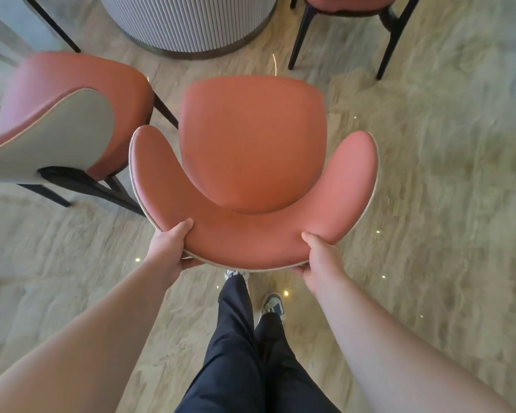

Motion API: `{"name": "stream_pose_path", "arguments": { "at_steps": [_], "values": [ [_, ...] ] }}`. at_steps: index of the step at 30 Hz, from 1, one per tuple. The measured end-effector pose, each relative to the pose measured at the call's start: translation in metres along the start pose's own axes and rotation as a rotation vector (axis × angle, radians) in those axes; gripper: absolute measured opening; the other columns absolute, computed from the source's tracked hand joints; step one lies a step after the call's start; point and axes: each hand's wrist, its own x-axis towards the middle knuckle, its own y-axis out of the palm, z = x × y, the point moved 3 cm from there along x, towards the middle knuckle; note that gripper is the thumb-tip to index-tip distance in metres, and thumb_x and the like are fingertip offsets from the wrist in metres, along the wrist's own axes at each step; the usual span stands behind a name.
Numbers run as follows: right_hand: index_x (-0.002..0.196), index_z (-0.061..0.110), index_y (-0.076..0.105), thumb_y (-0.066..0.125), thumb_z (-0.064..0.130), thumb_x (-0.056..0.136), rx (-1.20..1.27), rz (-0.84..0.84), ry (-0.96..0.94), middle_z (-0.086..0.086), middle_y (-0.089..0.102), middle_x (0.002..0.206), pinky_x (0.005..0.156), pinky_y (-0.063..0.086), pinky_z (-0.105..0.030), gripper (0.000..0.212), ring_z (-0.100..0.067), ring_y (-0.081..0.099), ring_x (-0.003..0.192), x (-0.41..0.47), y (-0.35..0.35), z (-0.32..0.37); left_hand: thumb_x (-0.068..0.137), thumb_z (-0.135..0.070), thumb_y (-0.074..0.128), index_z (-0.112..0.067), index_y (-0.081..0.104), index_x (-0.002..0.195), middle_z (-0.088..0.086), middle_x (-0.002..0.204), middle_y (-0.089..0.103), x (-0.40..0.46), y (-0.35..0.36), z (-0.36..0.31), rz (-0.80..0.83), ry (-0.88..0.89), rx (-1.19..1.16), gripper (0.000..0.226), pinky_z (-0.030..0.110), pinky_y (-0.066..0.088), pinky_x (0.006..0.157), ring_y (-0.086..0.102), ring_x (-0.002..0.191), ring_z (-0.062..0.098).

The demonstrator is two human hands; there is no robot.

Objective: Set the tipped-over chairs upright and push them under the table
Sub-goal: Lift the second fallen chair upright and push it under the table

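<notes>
Hands first: my left hand (pixel 169 248) and right hand (pixel 319 257) both grip the curved backrest of the terracotta-orange upholstered chair (pixel 252 144), thumbs on the inner face, fingers curled behind. That chair stands upright near me, facing the ribbed grey round table base (pixel 188 22) far ahead. I judge the righting done and the push in hand. Next I need a straight shove forward, clear of the matching orange chair with the grey back (pixel 57 126) just left and the one far right (pixel 349 7).
</notes>
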Motion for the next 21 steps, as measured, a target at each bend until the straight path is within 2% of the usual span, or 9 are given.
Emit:
{"name": "stream_pose_path", "arguments": {
  "at_steps": [4,10,17,21],
  "values": [
    [0.109,0.021,0.063,0.069,0.015,0.092,-0.023,0.005,-0.010,-0.007,0.068,0.120,0.065,0.063,-0.048,0.019,-0.030,0.068,0.105,0.008,0.027,0.032,0.094,-0.030,0.071,-0.023,0.053,0.134,0.008,0.122,0.071,0.013,0.017,-0.038,0.011,-0.010,0.016,0.044,0.048,0.065,0.062,0.075,0.098,0.032],
    [0.108,0.020,0.064,0.067,0.015,0.093,-0.043,-0.004,-0.035,-0.009,0.070,0.119,0.067,0.063,-0.052,0.016,-0.029,0.069,0.104,0.020,0.053,0.061,0.093,-0.030,0.070,-0.025,0.055,0.112,0.009,0.116,0.072,0.029,0.035,-0.071,0.003,-0.013,0.028,0.025,0.046,0.064,0.059,0.076,0.092,0.030],
    [0.106,0.020,0.064,0.067,0.015,0.093,-0.061,-0.038,-0.026,-0.009,0.070,0.117,0.059,0.062,-0.046,0.015,-0.029,0.071,0.097,0.026,0.067,0.079,0.092,-0.030,0.071,-0.020,0.058,0.115,0.011,0.116,0.072,0.037,0.044,-0.090,-0.009,-0.037,0.040,0.029,0.047,0.065,0.060,0.077,0.091,0.032],
    [0.114,0.017,0.066,0.068,0.015,0.093,-0.069,-0.052,-0.025,-0.010,0.070,0.121,0.067,0.063,-0.055,0.022,-0.032,0.070,0.103,0.029,0.072,0.087,0.093,-0.029,0.070,-0.020,0.059,0.114,0.011,0.114,0.073,0.041,0.047,-0.098,-0.006,-0.035,0.033,0.025,0.046,0.064,0.059,0.077,0.090,0.030]
  ]
}}
